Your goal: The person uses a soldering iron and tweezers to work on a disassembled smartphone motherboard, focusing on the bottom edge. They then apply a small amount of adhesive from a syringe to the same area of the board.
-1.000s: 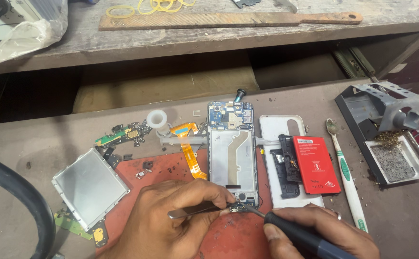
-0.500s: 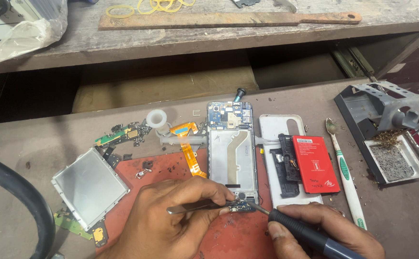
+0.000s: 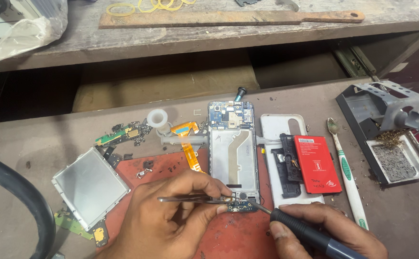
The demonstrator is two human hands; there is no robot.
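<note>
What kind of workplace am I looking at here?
Most likely a phone repair bench. An opened phone lies on a red mat, the left hand works it with tweezers, the right hand holds a soldering iron, and a soldering stand sits nearby.

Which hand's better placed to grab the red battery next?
Right, probably. The right hand lies just below the red battery, though it holds a soldering iron. The left hand, gripping tweezers, sits beyond the opened phone.

Soldering iron (image 3: 315, 235) handle cut off by bottom edge; tip contact perhaps hidden.
</note>
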